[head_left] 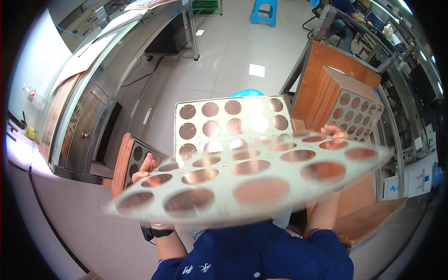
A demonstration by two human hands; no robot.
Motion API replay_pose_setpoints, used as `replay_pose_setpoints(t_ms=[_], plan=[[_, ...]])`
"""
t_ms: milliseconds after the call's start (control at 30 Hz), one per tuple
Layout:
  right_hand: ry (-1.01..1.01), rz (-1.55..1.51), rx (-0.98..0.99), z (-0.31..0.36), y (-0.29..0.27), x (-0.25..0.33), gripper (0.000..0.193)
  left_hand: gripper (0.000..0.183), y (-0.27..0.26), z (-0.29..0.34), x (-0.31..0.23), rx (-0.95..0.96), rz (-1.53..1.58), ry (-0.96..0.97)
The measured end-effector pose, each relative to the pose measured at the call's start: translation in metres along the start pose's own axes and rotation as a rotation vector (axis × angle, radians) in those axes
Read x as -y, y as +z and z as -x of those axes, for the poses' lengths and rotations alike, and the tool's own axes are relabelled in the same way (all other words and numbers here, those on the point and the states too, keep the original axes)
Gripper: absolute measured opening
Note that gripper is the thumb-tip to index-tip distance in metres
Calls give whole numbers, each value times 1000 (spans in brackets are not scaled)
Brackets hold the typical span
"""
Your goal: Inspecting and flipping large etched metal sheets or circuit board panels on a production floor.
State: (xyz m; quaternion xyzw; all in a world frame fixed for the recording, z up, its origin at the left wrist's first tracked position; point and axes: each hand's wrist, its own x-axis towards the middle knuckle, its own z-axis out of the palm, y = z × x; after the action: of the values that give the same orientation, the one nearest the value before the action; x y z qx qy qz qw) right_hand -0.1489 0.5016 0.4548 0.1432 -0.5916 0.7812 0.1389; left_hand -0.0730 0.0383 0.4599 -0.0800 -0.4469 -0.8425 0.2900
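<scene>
I hold a pale panel with rows of round copper coil patterns (pixel 224 182), which looks like a circuit-board panel, tilted in front of my body and blurred by motion at its near edge. My left hand (pixel 145 169) grips its left edge, with fingertips showing over the rim. At the opposite edge my right hand (pixel 333 131) curls its fingers over the far right side. Just beyond is a second panel of the same kind (pixel 198 120), its lower part hidden behind the held one. Part of a blue stool (pixel 247 93) shows behind that panel.
Left of me stands a stack of panels (pixel 122 161) on edge. A larger panel stack (pixel 340 100) rests on a wooden rack (pixel 322 60) at the right. A metal workbench (pixel 100 98) runs along the left. Farther off are a blue stool (pixel 264 13) and a seated person (pixel 345 23).
</scene>
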Motion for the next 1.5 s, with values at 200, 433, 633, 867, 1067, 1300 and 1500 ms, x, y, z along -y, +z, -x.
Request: replay_pose_setpoints(t_ms=[200,433,633,867,1067,1300,1500], plan=[[1,-300,-82,-8,51,14,46,21,-6,11,10,-154,-71,-258],[285,-579,-251,14,72,20,47,26,-13,18,19,-91,195,-440],[294,-541,-265,29,69,12,47,33,0,20,20,-173,274,-466],[277,-561,-281,31,38,-28,48,45,-1,19,37,4,161,-805],[228,-684,-348,65,41,-64,49,45,37,19,59,-80,309,-779],[231,-388,-342,65,123,-4,50,50,94,22,75,15,305,-716],[6,-284,-592,58,70,36,46,50,107,28,86,401,335,-894]])
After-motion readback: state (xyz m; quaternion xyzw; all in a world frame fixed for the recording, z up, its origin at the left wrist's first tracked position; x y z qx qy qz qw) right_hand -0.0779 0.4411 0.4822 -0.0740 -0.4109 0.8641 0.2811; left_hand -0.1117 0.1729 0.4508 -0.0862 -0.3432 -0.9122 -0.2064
